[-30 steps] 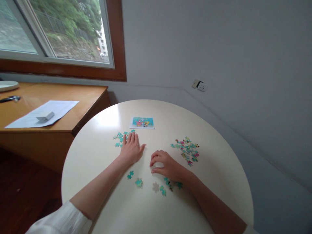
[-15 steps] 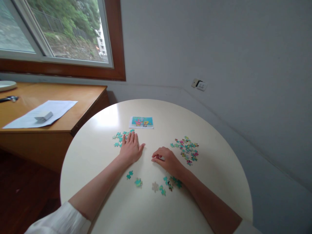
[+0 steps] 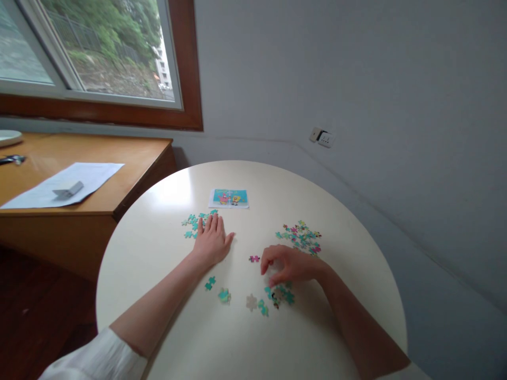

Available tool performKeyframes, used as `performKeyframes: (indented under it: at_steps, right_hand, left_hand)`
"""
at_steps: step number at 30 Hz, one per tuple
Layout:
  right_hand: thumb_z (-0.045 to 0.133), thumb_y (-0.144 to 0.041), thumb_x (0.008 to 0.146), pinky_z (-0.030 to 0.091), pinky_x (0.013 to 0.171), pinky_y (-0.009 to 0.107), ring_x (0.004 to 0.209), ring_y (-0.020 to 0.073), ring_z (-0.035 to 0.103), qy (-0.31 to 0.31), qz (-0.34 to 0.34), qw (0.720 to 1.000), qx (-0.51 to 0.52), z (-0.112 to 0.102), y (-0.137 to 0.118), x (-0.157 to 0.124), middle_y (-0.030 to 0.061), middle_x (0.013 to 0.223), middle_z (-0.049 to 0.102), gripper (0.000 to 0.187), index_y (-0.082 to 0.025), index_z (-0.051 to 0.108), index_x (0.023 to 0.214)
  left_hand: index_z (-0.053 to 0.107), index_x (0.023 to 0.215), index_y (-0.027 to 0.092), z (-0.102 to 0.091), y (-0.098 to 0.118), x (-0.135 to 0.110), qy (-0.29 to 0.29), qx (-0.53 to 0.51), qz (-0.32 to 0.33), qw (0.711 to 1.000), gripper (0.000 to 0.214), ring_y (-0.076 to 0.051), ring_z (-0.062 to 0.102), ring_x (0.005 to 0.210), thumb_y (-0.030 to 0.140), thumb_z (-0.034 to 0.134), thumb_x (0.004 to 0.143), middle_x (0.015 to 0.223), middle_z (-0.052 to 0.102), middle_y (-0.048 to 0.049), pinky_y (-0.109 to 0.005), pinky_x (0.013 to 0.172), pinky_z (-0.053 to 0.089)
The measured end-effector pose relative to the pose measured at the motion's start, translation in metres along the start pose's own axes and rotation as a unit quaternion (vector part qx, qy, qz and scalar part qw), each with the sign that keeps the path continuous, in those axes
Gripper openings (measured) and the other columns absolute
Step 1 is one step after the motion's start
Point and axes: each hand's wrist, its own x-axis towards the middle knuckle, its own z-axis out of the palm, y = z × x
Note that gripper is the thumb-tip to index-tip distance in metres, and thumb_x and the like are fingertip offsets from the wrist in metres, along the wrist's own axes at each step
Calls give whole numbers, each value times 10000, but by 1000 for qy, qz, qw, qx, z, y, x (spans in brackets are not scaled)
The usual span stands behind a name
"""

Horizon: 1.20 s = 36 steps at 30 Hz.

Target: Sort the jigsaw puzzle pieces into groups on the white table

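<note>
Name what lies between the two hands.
In the head view, a pink puzzle piece lies on the white table between the left hand and the right hand, closer to the right.

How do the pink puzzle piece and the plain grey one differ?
The pink piece is vivid, the grey piece pale. The pink piece looks narrower, the grey piece broader. The pink piece lies by the right hand, the grey piece nearer the camera. Both lie on the table.
</note>
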Motion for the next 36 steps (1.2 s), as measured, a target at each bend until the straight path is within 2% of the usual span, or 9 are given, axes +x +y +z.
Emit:
performKeyframes:
  at_steps: [3, 7, 15, 21, 26, 28, 30, 33, 36]
  right_hand:
    - [744, -404, 611, 381, 842, 286, 909, 170, 526, -65, -29, 997, -31, -6, -6, -8, 33, 922, 591, 328, -192, 671, 850]
    - [749, -429, 599, 371, 848, 298, 926, 184, 508, -61, -9, 995, -74, -2, -9, -7, 39, 918, 563, 311, -194, 681, 790]
    - [698, -376, 686, 385, 771, 260, 805, 143, 518, -33, -16, 998, -50, 1, -6, -3, 23, 789, 568, 221, -160, 653, 687]
    - [705, -248, 663, 383, 672, 223, 727, 120, 511, -15, 34, 999, -14, 1, 0, -2, 2, 722, 587, 114, -152, 644, 675]
    - [677, -242, 675, 364, 547, 201, 549, 86, 491, -44, 74, 994, 61, 1, -2, -1, -28, 571, 565, 110, -138, 641, 672]
    - [674, -239, 680, 357, 537, 200, 541, 85, 488, 6, 76, 995, 57, 2, -2, 1, -32, 559, 562, 103, -143, 637, 666]
    - [658, -229, 702, 366, 571, 209, 578, 94, 505, 114, 66, 991, 18, 5, 1, 5, -25, 595, 581, 85, -157, 631, 667]
    - [633, -175, 718, 380, 652, 245, 641, 116, 526, 272, 48, 958, -78, 10, 12, 12, -7, 656, 604, 66, -172, 605, 658]
    - [624, -113, 703, 384, 696, 273, 662, 131, 534, 301, 25, 943, -138, 14, 21, 17, 5, 668, 607, 110, -174, 573, 627]
  left_hand:
    - [235, 1389, 24, -1, 0, 0, -3, -1, 0, 1000, 657, -271, 120, 1363, 465, 197, 903, 1466, 183, -162, -472, 1104, 52]
    - [227, 1390, 16, -1, 0, 0, -5, -2, 0, 1000, 662, -271, 120, 1364, 465, 197, 904, 1467, 183, -162, -473, 1105, 46]
    - [227, 1390, 18, 2, 0, 1, -1, 0, 1, 1000, 663, -272, 115, 1364, 467, 197, 903, 1469, 171, -161, -471, 1105, 57]
    - [231, 1387, 16, 0, 1, 0, -7, -2, -2, 1000, 656, -271, 118, 1364, 458, 209, 903, 1467, 179, -168, -475, 1102, 56]
    - [242, 1384, 22, -2, 1, -1, -6, -5, 0, 1000, 645, -270, 118, 1364, 451, 204, 903, 1466, 182, -170, -485, 1099, 46]
    - [253, 1380, 27, -1, 1, -1, -2, -6, 0, 1000, 639, -270, 122, 1364, 450, 207, 903, 1463, 190, -173, -485, 1099, 50]
    - [254, 1379, 29, -1, 0, 0, 1, -7, 1, 1000, 641, -272, 123, 1363, 454, 208, 901, 1462, 194, -174, -485, 1099, 51]
    - [242, 1382, 23, 0, 0, 0, -3, -4, 3, 1000, 651, -274, 116, 1364, 459, 201, 901, 1464, 188, -173, -485, 1099, 39]
    - [242, 1382, 22, 0, 0, 1, -4, -2, 5, 1000, 652, -275, 119, 1363, 460, 194, 901, 1463, 186, -175, -489, 1098, 34]
